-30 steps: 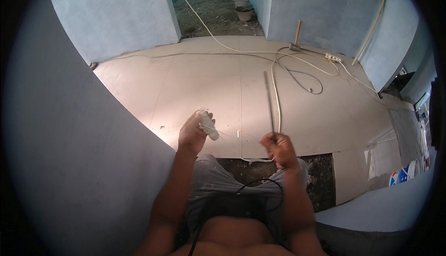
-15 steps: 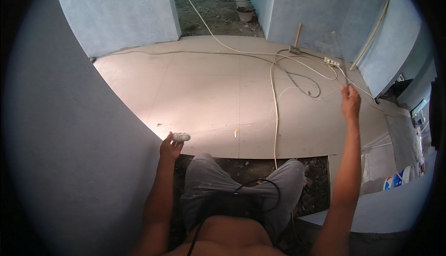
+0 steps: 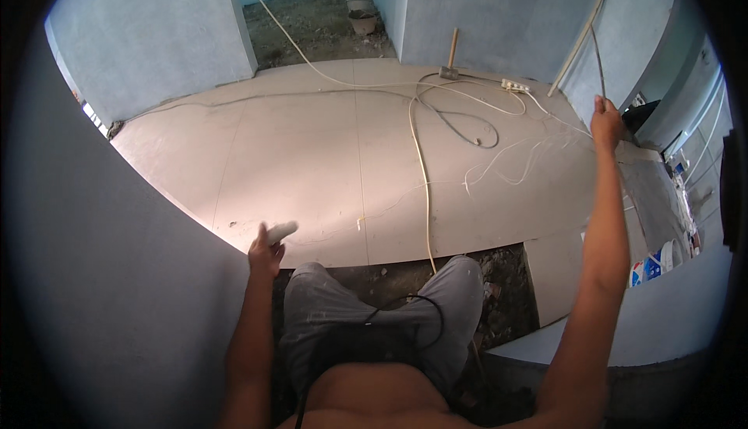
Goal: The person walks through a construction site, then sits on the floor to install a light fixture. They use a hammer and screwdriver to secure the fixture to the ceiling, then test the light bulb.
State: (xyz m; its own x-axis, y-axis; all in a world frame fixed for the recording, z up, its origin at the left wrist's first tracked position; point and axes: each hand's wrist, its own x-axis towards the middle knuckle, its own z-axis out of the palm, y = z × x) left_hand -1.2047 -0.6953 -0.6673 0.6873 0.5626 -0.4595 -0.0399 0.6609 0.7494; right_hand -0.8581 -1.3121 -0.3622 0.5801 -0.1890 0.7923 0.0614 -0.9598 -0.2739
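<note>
My left hand [image 3: 265,256] is closed around a pale, rounded spool of string [image 3: 283,232], low over the near left of the tiled floor. From beside it a thin white string [image 3: 399,195] trails rightward across the tiles and falls into loose loops. Stretched far out to the right, my right hand [image 3: 606,125] grips the lower end of a thin dark rod [image 3: 598,59] that points up in front of the wall. My fingers hide the rod's lower end.
Large beige tiles [image 3: 288,148] end at a strip of bare soil [image 3: 510,289] by my knees. Cables [image 3: 425,172], a white power strip [image 3: 516,86] and a mallet [image 3: 449,71] lie on the floor. A wooden stick [image 3: 573,43] leans at right. A grey wall [image 3: 148,273] stands close at left.
My right hand has moved outward to the right with the rod. The spool in my left hand has tilted, and the string now lies in looser loops. The whole view has shifted rightward.
</note>
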